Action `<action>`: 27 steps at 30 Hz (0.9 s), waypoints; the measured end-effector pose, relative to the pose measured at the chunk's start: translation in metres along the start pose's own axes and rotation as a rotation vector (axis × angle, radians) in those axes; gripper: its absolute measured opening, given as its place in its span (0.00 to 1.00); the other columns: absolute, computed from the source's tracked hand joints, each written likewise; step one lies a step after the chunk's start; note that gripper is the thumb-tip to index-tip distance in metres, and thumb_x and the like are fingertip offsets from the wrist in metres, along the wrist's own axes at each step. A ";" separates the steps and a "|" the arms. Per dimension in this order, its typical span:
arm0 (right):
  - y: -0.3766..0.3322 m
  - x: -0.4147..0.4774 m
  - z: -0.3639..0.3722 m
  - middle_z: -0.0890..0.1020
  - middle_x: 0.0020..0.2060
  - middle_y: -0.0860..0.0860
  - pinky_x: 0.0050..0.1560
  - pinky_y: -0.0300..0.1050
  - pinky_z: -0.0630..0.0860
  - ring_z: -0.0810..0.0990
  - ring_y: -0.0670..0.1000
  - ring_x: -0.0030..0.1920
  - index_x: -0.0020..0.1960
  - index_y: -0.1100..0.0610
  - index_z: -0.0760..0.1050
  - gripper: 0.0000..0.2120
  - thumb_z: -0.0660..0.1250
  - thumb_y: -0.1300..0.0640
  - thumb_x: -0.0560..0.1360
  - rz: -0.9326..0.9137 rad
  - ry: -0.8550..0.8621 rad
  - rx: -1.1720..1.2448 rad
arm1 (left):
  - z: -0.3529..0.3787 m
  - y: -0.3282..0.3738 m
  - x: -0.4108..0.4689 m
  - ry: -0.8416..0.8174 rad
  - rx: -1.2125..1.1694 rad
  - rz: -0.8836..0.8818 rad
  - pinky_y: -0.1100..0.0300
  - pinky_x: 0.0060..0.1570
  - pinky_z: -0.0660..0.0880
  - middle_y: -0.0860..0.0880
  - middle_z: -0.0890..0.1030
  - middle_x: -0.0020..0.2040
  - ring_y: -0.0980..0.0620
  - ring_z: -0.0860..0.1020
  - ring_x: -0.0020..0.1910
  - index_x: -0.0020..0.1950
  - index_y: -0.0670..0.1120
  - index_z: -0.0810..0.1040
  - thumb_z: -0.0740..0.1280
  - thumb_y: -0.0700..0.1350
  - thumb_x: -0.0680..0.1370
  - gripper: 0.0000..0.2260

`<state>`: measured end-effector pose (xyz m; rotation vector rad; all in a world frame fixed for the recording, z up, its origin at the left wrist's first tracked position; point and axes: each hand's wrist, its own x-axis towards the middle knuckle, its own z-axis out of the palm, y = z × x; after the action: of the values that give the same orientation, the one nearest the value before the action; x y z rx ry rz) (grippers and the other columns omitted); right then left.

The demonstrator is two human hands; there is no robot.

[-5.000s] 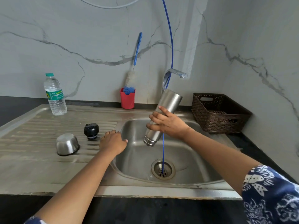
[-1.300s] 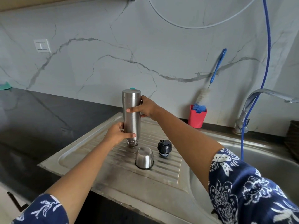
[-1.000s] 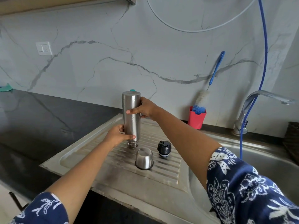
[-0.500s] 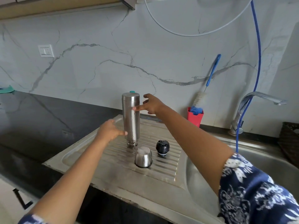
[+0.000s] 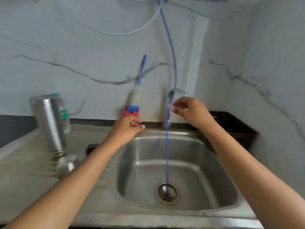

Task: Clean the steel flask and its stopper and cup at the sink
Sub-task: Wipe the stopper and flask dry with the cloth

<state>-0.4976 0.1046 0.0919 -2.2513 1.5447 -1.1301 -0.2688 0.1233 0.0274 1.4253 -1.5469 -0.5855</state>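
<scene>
Released a moment ago, the flask [image 5: 49, 123] stands upended on the drainboard at 9 o'clock, with the cup [image 5: 67, 165] just below it, so its wash looks done. The left hand [image 5: 127, 128], loosely curled and empty, nears the brush [image 5: 137, 93] at 12 o'clock. The right hand [image 5: 191, 111], fingers bent and slightly parted, is at the tap [image 5: 173, 100], contact blurred.

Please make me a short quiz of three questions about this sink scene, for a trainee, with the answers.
1. True or false: a hand holds the steel flask.
2. Which is nearer the tap? A) left hand B) right hand
3. Fill in: the blue hose ends at the sink's ____.
Key: 1 false; 2 B; 3 drain.
</scene>
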 end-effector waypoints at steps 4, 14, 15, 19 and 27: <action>0.098 -0.021 -0.073 0.83 0.49 0.50 0.54 0.43 0.73 0.80 0.51 0.53 0.53 0.54 0.80 0.09 0.69 0.53 0.75 0.244 0.083 -0.178 | 0.102 0.048 0.020 -0.256 -0.364 -0.221 0.62 0.39 0.73 0.49 0.80 0.41 0.53 0.77 0.37 0.45 0.48 0.78 0.67 0.41 0.77 0.03; 0.222 0.028 -0.091 0.78 0.61 0.55 0.61 0.43 0.70 0.76 0.54 0.61 0.61 0.57 0.77 0.14 0.67 0.58 0.76 0.330 -0.214 -0.417 | 0.264 0.107 0.078 -0.385 -0.590 -0.536 0.58 0.33 0.71 0.43 0.80 0.45 0.47 0.78 0.41 0.60 0.41 0.75 0.63 0.48 0.80 0.13; 0.228 0.037 -0.087 0.77 0.62 0.56 0.61 0.43 0.70 0.75 0.55 0.62 0.63 0.57 0.76 0.15 0.66 0.59 0.77 0.339 -0.282 -0.453 | 0.269 0.106 0.081 -0.373 -0.595 -0.536 0.58 0.32 0.70 0.44 0.79 0.44 0.48 0.77 0.40 0.59 0.41 0.74 0.62 0.47 0.81 0.12; 0.249 0.069 -0.067 0.72 0.67 0.56 0.64 0.47 0.69 0.72 0.56 0.65 0.69 0.55 0.70 0.20 0.63 0.60 0.77 0.382 -0.504 -0.616 | 0.290 0.087 0.086 -0.329 -0.622 -0.461 0.58 0.36 0.72 0.45 0.79 0.44 0.49 0.77 0.40 0.61 0.42 0.74 0.56 0.43 0.82 0.11; 0.268 0.094 -0.041 0.76 0.61 0.54 0.62 0.55 0.73 0.76 0.56 0.58 0.64 0.54 0.72 0.28 0.76 0.55 0.66 0.376 -0.774 -0.752 | 0.295 0.047 0.087 -0.327 -0.498 -0.296 0.45 0.52 0.77 0.48 0.81 0.48 0.48 0.78 0.46 0.61 0.53 0.73 0.52 0.44 0.83 0.13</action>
<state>-0.7021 -0.0843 0.0212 -2.1650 2.0322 0.4796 -0.5373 -0.0187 -0.0428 1.2114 -1.3054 -1.3363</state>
